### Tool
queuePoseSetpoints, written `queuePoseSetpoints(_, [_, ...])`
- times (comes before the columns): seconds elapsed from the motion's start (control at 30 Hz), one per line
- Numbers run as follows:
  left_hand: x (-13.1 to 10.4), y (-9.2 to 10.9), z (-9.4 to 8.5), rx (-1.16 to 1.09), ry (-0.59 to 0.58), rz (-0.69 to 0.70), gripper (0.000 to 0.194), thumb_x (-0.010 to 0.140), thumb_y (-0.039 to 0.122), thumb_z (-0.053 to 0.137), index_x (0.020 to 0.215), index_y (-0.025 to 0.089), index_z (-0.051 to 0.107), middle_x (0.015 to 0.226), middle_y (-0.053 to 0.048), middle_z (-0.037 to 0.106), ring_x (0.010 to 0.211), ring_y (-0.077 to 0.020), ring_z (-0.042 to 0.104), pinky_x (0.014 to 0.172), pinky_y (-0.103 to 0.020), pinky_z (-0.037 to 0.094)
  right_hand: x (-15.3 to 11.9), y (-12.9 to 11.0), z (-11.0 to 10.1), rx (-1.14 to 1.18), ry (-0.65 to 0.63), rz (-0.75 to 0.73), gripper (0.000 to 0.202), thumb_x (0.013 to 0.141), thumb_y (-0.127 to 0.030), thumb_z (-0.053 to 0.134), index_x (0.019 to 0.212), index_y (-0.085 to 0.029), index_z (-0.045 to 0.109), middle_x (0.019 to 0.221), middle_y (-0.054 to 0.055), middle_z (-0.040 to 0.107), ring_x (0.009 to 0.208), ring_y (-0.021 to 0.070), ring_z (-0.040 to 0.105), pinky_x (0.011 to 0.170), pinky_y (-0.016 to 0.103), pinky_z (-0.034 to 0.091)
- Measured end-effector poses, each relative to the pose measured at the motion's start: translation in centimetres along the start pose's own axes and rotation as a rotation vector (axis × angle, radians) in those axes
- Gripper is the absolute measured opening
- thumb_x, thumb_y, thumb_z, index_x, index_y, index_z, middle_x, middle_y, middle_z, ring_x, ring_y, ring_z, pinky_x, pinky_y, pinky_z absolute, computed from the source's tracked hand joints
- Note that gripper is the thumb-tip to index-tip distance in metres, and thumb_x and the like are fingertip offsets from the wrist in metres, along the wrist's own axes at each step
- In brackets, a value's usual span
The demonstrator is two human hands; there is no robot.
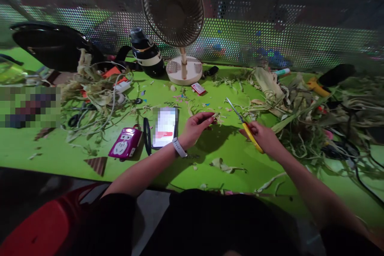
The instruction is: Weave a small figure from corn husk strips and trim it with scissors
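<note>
My left hand (195, 129), with a pale watch band at the wrist, is held over the green table with thumb and fingers drawn together. Small pale plant shreds (220, 119) show right at its fingertips; whether they are pinched or lie on the table behind is unclear. In my right hand (264, 138) is a pair of scissors (252, 138) with yellow handles, the metal blades pointing up and away to the left, looking nearly closed. A dried husk piece (220, 165) lies on the table nearer to me, below and between both hands.
A lit phone (165, 126) and a purple power strip (125, 143) lie left of my left hand. Behind stand a fan (184, 71) and a black bottle (148, 58). Dried husk heaps (295, 104) lie right, with a yellow-handled tool (318, 87). A red stool (39, 224) is lower left.
</note>
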State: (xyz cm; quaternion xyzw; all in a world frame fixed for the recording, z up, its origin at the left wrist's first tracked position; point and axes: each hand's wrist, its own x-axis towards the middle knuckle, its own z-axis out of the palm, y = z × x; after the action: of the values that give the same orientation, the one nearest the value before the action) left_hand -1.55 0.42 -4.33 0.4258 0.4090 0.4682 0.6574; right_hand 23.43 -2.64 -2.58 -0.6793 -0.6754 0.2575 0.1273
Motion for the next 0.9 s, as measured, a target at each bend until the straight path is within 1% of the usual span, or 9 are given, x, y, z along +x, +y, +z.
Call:
queuePoseSetpoints(0.1, [0.1, 0.0, 0.0, -0.03, -0.004, -0.001, 0.04, 0.066, 0.037, 0.079, 0.1, 0.017, 0.069, 0.09, -0.005, 0.072, 0.082, -0.015, 0.068, 0.07, -0.026, 0.052, 0.6, 0.4, 0.0, -0.405, 0.028, 0.068, 0.051, 0.081, -0.068, 0.045, 0.085, -0.02, 0.061, 0.071, 0.008, 0.067, 0.061, 0.0225, 0.06, 0.055, 0.031, 0.04])
queuePoseSetpoints(0.23, [0.1, 0.3, 0.1, -0.049, -0.018, 0.015, 0.038, 0.068, 0.039, 0.078, 0.098, 0.018, 0.07, 0.084, -0.003, 0.071, 0.075, -0.0122, 0.066, 0.066, -0.024, 0.05, 0.3, 0.5, -0.3, -0.559, 0.088, -0.128, 0.045, 0.086, -0.051, 0.048, 0.108, -0.016, 0.065, 0.099, 0.016, 0.069, 0.08, 0.0278, 0.063, 0.065, 0.036, 0.046])
queuePoseSetpoints(0.37, [-0.3, 0.7, 0.4, -0.02, -0.161, 0.04, 0.036, 0.068, 0.041, 0.078, 0.094, 0.017, 0.071, 0.079, -0.002, 0.07, 0.071, -0.0109, 0.063, 0.065, -0.024, 0.049, 0.0, -0.1, -1.4, -0.274, 0.183, -0.316, 0.033, 0.088, -0.04, 0.05, 0.101, -0.016, 0.069, 0.105, 0.016, 0.065, 0.092, 0.028, 0.062, 0.079, 0.041, 0.049])
queuePoseSetpoints(0.43, [-0.6, 0.8, 0.5, -0.052, -0.261, -0.015, 0.035, 0.069, 0.042, 0.078, 0.092, 0.016, 0.071, 0.075, -0.001, 0.067, 0.067, -0.0096, 0.061, 0.064, -0.023, 0.048, 0.1, -1.1, -2.0, 0.033, 0.1, -0.348, 0.034, 0.091, -0.038, 0.047, 0.113, -0.019, 0.065, 0.105, 0.012, 0.066, 0.092, 0.0234, 0.063, 0.079, 0.038, 0.051])
queuePoseSetpoints(0.53, [-0.9, 0.7, 0.6, -0.186, -0.317, -0.142, 0.033, 0.068, 0.041, 0.079, 0.086, 0.015, 0.069, 0.068, 0.001, 0.063, 0.059, -0.0074, 0.057, 0.059, -0.021, 0.046, 0.3, -3.4, -2.1, 0.346, -0.112, -0.426, 0.046, 0.092, -0.035, 0.048, 0.137, -0.026, 0.047, 0.128, 0.01, 0.058, 0.098, 0.0183, 0.063, 0.083, 0.035, 0.053])
queuePoseSetpoints(0.57, [-0.9, 0.6, 0.7, -0.234, -0.308, -0.17, 0.032, 0.068, 0.04, 0.08, 0.083, 0.015, 0.068, 0.066, 0.001, 0.062, 0.056, -0.0067, 0.056, 0.056, -0.02, 0.045, 0.3, -4.2, -2.0, 0.367, -0.162, -0.467, 0.047, 0.092, -0.034, 0.049, 0.138, -0.027, 0.046, 0.133, 0.009, 0.055, 0.1, 0.0179, 0.063, 0.084, 0.035, 0.052])
queuePoseSetpoints(0.63, [-0.9, 0.5, 0.7, -0.312, -0.281, -0.191, 0.03, 0.067, 0.036, 0.081, 0.079, 0.015, 0.065, 0.063, 0.002, 0.06, 0.053, -0.0055, 0.053, 0.052, -0.018, 0.042, 0.6, -5.8, -1.5, 0.358, -0.204, -0.517, 0.042, 0.091, -0.035, 0.052, 0.131, -0.025, 0.053, 0.124, 0.008, 0.062, 0.096, 0.018, 0.063, 0.084, 0.035, 0.052])
queuePoseSetpoints(0.8, [-0.6, 0.4, 0.8, -0.441, -0.196, -0.215, 0.035, 0.061, 0.027, 0.085, 0.084, 0.016, 0.06, 0.06, 0.004, 0.06, 0.049, -0.0041, 0.052, 0.049, -0.015, 0.041, 1.5, -7.7, -0.2, 0.305, -0.01, -0.509, 0.029, 0.088, -0.041, 0.056, 0.102, -0.017, 0.064, 0.095, 0.008, 0.068, 0.087, 0.0195, 0.063, 0.08, 0.034, 0.049])
queuePoseSetpoints(0.9, [-0.6, 0.2, 0.8, -0.434, -0.153, -0.249, 0.036, 0.061, 0.028, 0.084, 0.085, 0.017, 0.06, 0.061, 0.004, 0.06, 0.049, -0.0046, 0.052, 0.05, -0.016, 0.043, 2.2, -7.6, 0.2, 0.318, -0.031, -0.497, 0.023, 0.087, -0.039, 0.057, 0.094, -0.018, 0.062, 0.089, 0.005, 0.068, 0.082, 0.0178, 0.061, 0.075, 0.031, 0.047])
